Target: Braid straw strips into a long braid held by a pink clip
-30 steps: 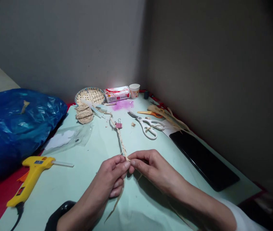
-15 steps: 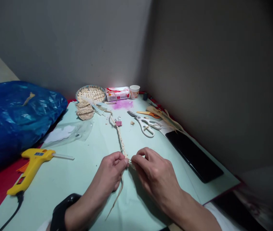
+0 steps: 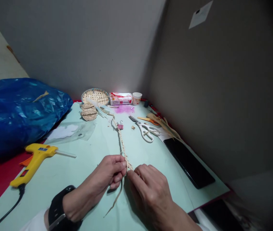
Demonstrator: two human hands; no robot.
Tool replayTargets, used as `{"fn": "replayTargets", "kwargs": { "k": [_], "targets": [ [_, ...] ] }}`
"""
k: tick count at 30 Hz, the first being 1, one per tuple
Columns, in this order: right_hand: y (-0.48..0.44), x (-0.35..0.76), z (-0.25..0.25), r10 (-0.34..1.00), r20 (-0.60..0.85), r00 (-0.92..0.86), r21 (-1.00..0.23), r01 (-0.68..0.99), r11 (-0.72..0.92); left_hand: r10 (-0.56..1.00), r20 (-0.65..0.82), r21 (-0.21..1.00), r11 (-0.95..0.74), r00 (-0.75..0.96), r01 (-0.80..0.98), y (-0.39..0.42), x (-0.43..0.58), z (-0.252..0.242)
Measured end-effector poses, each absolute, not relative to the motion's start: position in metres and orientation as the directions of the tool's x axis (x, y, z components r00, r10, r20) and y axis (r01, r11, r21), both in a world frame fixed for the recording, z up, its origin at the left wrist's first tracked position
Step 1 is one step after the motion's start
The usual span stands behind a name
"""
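A long pale braided straw cord runs down the middle of the light green table, pinned near its far end by a pink binder clip. My left hand, with a black watch on the wrist, pinches the cord's near end. My right hand pinches the loose strands right beside it, fingers closed. Loose straw strips trail from under my hands toward the table's near edge.
A yellow glue gun lies at the left. A blue plastic bag sits behind it. White scissors, a black phone, straw strips, a woven tray, coiled straw pieces, a tissue pack and a cup lie around.
My right hand has moved down and nearer to me while my left keeps its pinch. The view has shifted, so my watch and more of the wall show.
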State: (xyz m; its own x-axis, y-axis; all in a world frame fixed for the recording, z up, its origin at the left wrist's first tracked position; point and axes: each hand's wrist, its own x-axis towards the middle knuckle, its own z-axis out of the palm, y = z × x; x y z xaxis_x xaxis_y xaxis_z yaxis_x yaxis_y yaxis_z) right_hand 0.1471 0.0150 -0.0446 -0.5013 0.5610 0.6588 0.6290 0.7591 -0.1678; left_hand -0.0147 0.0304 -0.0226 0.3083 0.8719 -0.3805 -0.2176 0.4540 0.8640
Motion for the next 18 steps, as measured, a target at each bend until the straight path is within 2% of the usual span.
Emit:
{"fn": "replayTargets", "kwargs": {
  "k": [3,6,10,15,16,18],
  "targets": [
    [0.017,0.148,-0.046,0.513,0.646,-0.565,-0.09,0.611,0.787,0.863,-0.373,0.85,0.466,0.342,-0.247,0.03,-0.018,-0.026],
    [0.018,0.146,-0.044,0.512,0.62,-0.595,-0.086,0.596,0.798,0.882,-0.374,0.869,0.441,0.288,-0.222,0.028,-0.017,-0.025],
    [0.018,0.149,-0.035,0.628,0.557,-0.543,-0.246,0.615,0.749,0.903,-0.377,0.901,0.409,0.206,-0.144,0.027,-0.013,-0.021],
    [0.032,0.163,-0.01,0.746,0.583,-0.323,-0.438,0.648,0.623,0.898,-0.395,0.905,0.417,0.194,-0.086,0.027,-0.012,-0.019],
    [0.037,0.165,-0.006,0.771,0.544,-0.332,-0.481,0.629,0.611,0.9,-0.39,0.909,0.41,0.192,-0.076,0.027,-0.012,-0.019],
    [0.047,0.164,0.001,0.817,0.343,-0.464,-0.605,0.557,0.57,0.91,-0.37,0.92,0.387,0.189,-0.058,0.027,-0.012,-0.018]
  ]
}}
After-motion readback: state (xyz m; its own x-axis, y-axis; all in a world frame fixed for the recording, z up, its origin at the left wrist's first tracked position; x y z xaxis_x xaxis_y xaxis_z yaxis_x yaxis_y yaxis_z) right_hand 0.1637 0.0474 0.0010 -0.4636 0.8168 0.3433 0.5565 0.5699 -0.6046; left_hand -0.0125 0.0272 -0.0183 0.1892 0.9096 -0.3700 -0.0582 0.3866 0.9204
